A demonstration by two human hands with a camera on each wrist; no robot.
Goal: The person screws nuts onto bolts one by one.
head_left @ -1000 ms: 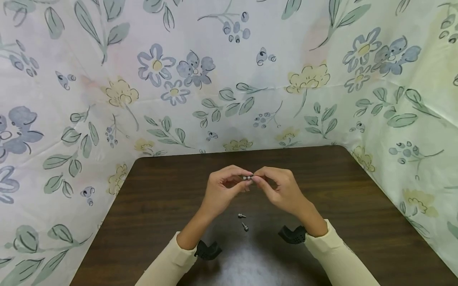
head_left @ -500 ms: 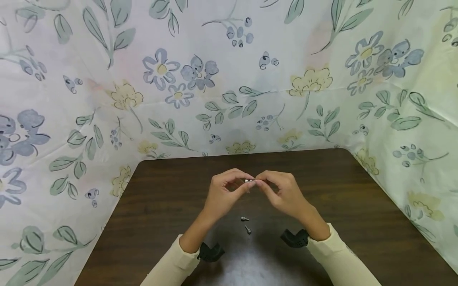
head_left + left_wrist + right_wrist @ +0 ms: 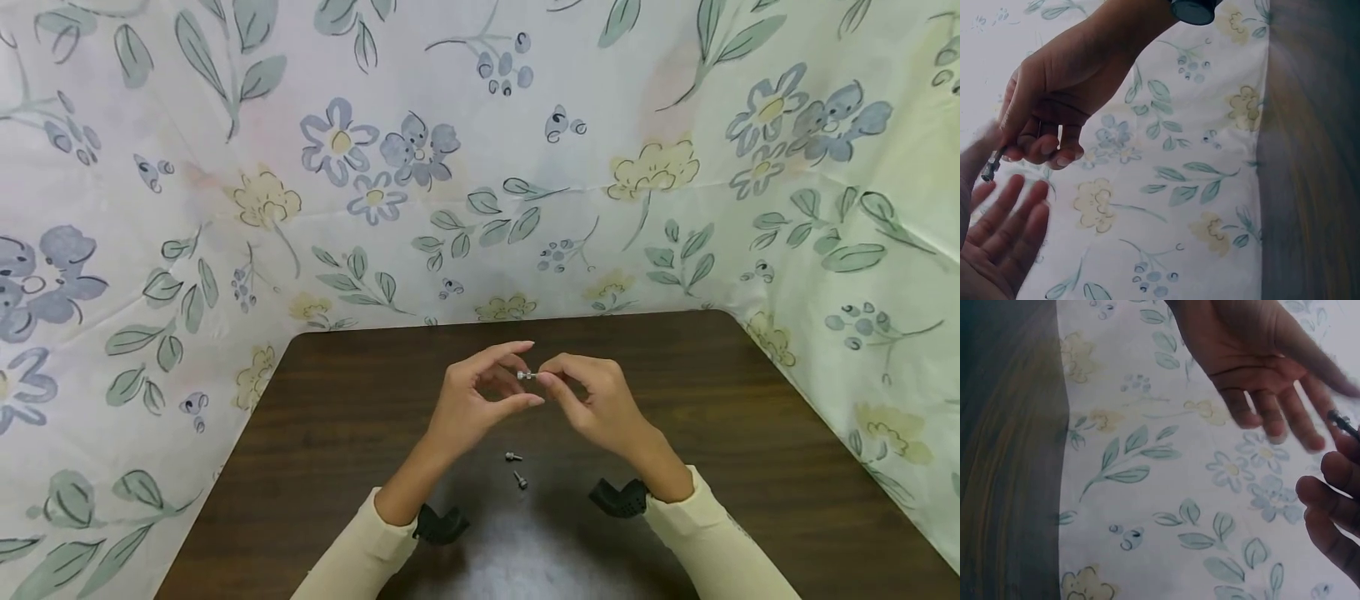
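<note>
In the head view my right hand (image 3: 596, 402) pinches a small silver bolt (image 3: 521, 376) by its shank end, between thumb and index finger. The bolt lies about level, its head pointing left, with a wider ring or nut partway along it. My left hand (image 3: 467, 402) is spread around the head, thumb below and fingers above, apart from it. The left wrist view shows the bolt (image 3: 988, 172) sticking out of the right hand's pinch, over the open left fingers. In the right wrist view the bolt (image 3: 1340, 420) is partly cut off at the frame's edge.
Two similar bolts lie on the dark wooden table, one (image 3: 513, 457) behind the other (image 3: 521, 481), below the hands. Black wrist devices (image 3: 441, 525) sit at both cuffs. A floral cloth (image 3: 450, 275) hangs behind and at both sides of the table (image 3: 360, 392).
My left thumb and index finger have parted and let go of the bolt's head. The right hand keeps its pinch on the shank. The two bolts on the table have not moved.
</note>
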